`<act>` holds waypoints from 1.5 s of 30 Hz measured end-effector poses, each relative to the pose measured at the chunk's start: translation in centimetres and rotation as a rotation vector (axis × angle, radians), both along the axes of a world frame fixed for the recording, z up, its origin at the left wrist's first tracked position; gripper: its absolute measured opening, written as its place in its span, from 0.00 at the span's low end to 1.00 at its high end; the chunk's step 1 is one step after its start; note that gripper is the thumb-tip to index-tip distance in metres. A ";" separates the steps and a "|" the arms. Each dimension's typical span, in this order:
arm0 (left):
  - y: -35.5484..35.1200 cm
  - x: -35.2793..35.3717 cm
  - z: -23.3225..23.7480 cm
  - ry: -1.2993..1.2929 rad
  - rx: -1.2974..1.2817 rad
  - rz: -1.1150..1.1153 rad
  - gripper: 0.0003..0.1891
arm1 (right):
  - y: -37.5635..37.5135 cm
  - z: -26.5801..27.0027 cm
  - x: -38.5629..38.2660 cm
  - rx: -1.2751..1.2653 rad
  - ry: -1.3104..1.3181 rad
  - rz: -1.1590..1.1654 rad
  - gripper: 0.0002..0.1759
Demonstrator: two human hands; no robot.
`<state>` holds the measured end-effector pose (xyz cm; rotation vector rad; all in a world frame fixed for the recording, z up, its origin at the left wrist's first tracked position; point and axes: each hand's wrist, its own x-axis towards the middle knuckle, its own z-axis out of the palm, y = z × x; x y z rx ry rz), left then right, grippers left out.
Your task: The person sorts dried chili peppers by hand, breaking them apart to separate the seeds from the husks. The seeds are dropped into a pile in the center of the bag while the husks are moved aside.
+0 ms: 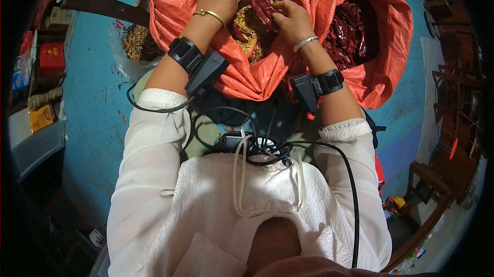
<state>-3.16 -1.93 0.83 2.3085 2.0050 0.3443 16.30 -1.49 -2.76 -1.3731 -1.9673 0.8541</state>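
Note:
My right hand (296, 21) pinches a dried red chili (262, 8) between thumb and fingers, above an open orange-red woven sack (257, 84). Yellow chili seeds (244, 25) and more dark red dried chilies fill that sack. My left hand (220, 2) is over the sack's left part, its back towards me. Its fingers curl under and out of sight, so what they hold cannot be made out. A gold bangle circles the left wrist and a silver one the right. Both forearms carry black strapped-on devices.
To the right, a second orange-red sack (393, 35) holds dried red chilies (349, 35). At left lies a clear plastic bag of dry stems (139, 43), beside a dark wooden chair (105, 7). Black cables (350, 174) run across my lap and chest. The floor (92, 138) is blue.

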 end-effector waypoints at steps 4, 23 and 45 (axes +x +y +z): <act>0.2 -0.1 -0.7 0.012 0.023 0.003 0.10 | -0.4 0.6 -0.1 0.177 -0.403 0.004 0.12; -1.5 0.2 -0.4 0.127 -0.262 -0.418 0.13 | -0.2 0.8 0.6 0.058 -0.104 0.009 0.13; -0.7 2.6 -1.5 0.129 -0.142 -0.311 0.11 | 0.3 7.4 13.7 0.421 -0.725 -0.480 0.11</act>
